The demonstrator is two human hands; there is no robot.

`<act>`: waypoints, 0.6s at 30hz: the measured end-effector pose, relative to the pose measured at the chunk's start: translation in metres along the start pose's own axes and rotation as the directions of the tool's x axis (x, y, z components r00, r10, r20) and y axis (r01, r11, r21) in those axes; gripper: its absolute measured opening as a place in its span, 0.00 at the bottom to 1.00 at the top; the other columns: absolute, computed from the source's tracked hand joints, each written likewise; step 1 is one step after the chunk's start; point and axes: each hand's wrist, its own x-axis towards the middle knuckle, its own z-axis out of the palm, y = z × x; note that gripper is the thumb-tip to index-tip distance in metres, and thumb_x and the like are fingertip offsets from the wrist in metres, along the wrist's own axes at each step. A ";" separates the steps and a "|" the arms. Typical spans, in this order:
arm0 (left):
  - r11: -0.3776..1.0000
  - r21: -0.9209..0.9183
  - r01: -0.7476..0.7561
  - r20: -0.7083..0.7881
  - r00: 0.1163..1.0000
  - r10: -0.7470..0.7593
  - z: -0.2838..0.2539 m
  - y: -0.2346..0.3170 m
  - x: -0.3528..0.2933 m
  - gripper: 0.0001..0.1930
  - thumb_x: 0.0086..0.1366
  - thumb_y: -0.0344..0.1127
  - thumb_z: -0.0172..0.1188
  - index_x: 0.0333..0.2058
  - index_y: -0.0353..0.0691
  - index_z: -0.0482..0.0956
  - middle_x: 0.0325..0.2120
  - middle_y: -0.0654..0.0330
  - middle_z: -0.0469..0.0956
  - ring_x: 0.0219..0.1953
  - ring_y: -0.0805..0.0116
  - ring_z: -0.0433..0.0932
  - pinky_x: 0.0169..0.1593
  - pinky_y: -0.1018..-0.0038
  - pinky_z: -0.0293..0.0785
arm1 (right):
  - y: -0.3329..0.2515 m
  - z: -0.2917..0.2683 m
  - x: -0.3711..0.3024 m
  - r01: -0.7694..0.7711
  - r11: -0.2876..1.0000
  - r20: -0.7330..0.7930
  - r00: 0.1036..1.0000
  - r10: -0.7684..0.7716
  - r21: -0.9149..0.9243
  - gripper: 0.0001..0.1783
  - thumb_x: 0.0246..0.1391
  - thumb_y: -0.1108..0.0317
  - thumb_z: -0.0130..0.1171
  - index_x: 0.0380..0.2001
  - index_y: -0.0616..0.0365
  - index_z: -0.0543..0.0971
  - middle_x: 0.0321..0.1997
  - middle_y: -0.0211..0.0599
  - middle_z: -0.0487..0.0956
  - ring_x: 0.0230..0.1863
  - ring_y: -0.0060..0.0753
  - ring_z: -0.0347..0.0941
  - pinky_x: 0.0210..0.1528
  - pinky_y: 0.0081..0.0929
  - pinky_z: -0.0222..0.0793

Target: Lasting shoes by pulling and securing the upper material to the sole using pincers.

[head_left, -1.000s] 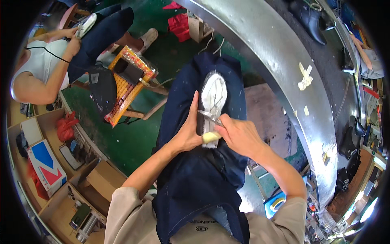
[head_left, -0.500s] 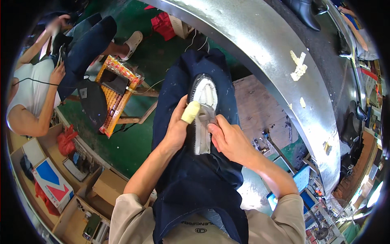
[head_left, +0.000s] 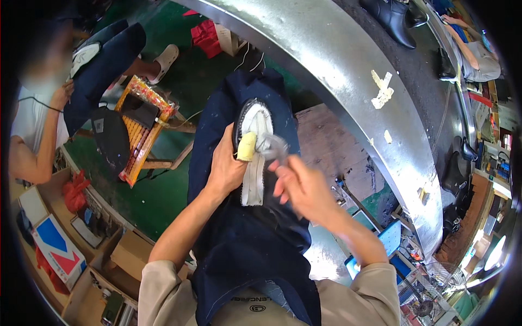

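On my lap lies a shoe (head_left: 253, 187), its pale underside facing up, with a row of stitches round the dark edge. My left hand (head_left: 225, 169) is closed round the shoe's left side. The thumb, in a yellow cover (head_left: 246, 146), presses on the shoe's middle. Just right of the shoe, my right hand (head_left: 307, 190) is smeared by motion, its fingers curled in a pinch. A thin greyish piece (head_left: 278, 145) runs from those fingers to the middle of the shoe; it is too blurred to name.
A curved metal table (head_left: 348, 60) arcs in front and to the right, with dark boots (head_left: 389, 22) beyond it. At left, a person sits by a slatted stool (head_left: 142, 130) with a phone on it. Wooden compartments (head_left: 98, 244) hold boxes and bags at lower left.
My right hand has drawn slightly away from the shoe, pulling the greyish piece up and to the right. The left hand still grips the shoe. The whole view has shifted a little.
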 end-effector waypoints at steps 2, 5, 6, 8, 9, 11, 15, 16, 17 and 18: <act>1.000 0.018 -0.011 0.087 0.996 0.009 -0.008 -0.005 0.002 0.31 0.70 0.49 0.63 0.62 0.33 0.67 0.53 0.39 0.79 0.57 0.40 0.78 0.59 0.59 0.73 | -0.015 -0.007 0.008 0.326 0.928 -0.174 0.918 -0.356 -0.181 0.14 0.73 0.57 0.53 0.44 0.59 0.73 0.26 0.42 0.83 0.25 0.41 0.82 0.26 0.35 0.75; 0.999 -0.033 -0.035 0.176 0.984 0.040 -0.011 0.006 0.004 0.35 0.70 0.53 0.63 0.63 0.32 0.66 0.54 0.38 0.77 0.58 0.41 0.77 0.60 0.59 0.73 | -0.013 -0.021 0.042 0.558 0.569 -0.050 0.687 -0.725 -0.604 0.14 0.70 0.58 0.56 0.42 0.60 0.73 0.24 0.42 0.81 0.23 0.45 0.81 0.25 0.37 0.74; 0.998 -0.027 -0.065 0.171 0.983 0.069 -0.011 0.003 0.003 0.36 0.69 0.54 0.64 0.63 0.32 0.66 0.54 0.37 0.77 0.57 0.41 0.78 0.59 0.59 0.73 | -0.013 -0.022 0.051 0.573 0.562 -0.042 0.677 -0.735 -0.597 0.14 0.70 0.58 0.56 0.42 0.60 0.73 0.24 0.42 0.81 0.23 0.45 0.81 0.25 0.37 0.74; 0.999 -0.010 0.043 0.252 0.967 -0.039 -0.014 0.004 0.003 0.40 0.65 0.55 0.68 0.64 0.32 0.65 0.54 0.38 0.77 0.58 0.45 0.78 0.60 0.61 0.73 | -0.015 -0.024 0.063 0.461 0.386 0.191 0.803 -0.564 -0.799 0.14 0.68 0.59 0.59 0.40 0.60 0.73 0.24 0.40 0.81 0.24 0.46 0.81 0.24 0.38 0.73; 1.000 -0.005 0.030 0.246 0.969 -0.028 -0.013 0.007 0.002 0.40 0.65 0.56 0.68 0.64 0.32 0.65 0.54 0.39 0.78 0.58 0.45 0.78 0.60 0.61 0.73 | -0.017 -0.027 0.061 0.461 0.391 0.178 0.797 -0.577 -0.797 0.13 0.68 0.59 0.59 0.38 0.58 0.73 0.24 0.40 0.82 0.25 0.46 0.81 0.24 0.39 0.73; 0.999 0.006 -0.042 0.241 0.970 0.039 -0.010 0.014 0.001 0.41 0.63 0.57 0.69 0.64 0.34 0.66 0.54 0.41 0.78 0.58 0.47 0.78 0.60 0.62 0.73 | -0.019 -0.026 0.054 0.487 0.429 0.112 0.749 -0.653 -0.761 0.14 0.68 0.58 0.59 0.37 0.58 0.72 0.22 0.42 0.81 0.24 0.48 0.81 0.24 0.41 0.72; 0.987 0.159 0.037 0.203 0.977 -0.069 -0.023 0.017 -0.002 0.42 0.65 0.58 0.67 0.66 0.34 0.65 0.54 0.44 0.79 0.58 0.53 0.79 0.61 0.64 0.73 | -0.006 -0.012 0.058 0.435 0.495 0.072 0.801 -0.594 -0.752 0.14 0.70 0.57 0.56 0.37 0.57 0.72 0.22 0.44 0.81 0.25 0.50 0.81 0.24 0.44 0.72; 0.987 0.160 0.028 0.207 0.977 -0.061 -0.019 0.004 -0.003 0.42 0.65 0.58 0.67 0.66 0.34 0.65 0.54 0.44 0.79 0.58 0.53 0.79 0.61 0.64 0.73 | -0.003 -0.009 0.062 0.375 0.519 0.078 0.859 -0.506 -0.768 0.14 0.70 0.58 0.56 0.37 0.57 0.72 0.24 0.43 0.81 0.26 0.49 0.81 0.24 0.44 0.72; 0.993 0.017 0.115 0.180 0.977 -0.116 -0.015 -0.013 -0.002 0.42 0.66 0.60 0.65 0.66 0.35 0.65 0.55 0.46 0.79 0.58 0.55 0.79 0.61 0.64 0.73 | 0.006 -0.007 0.062 0.334 0.627 0.035 0.898 -0.439 -0.703 0.13 0.73 0.59 0.52 0.39 0.59 0.73 0.24 0.41 0.81 0.25 0.46 0.82 0.26 0.40 0.74; 0.969 -0.127 0.210 0.170 0.967 -0.187 -0.013 -0.025 -0.004 0.42 0.67 0.61 0.63 0.66 0.35 0.65 0.56 0.47 0.78 0.58 0.57 0.79 0.60 0.65 0.73 | 0.010 -0.004 0.055 0.345 0.628 0.040 0.894 -0.447 -0.698 0.13 0.73 0.59 0.52 0.39 0.59 0.73 0.24 0.41 0.81 0.25 0.46 0.82 0.26 0.40 0.74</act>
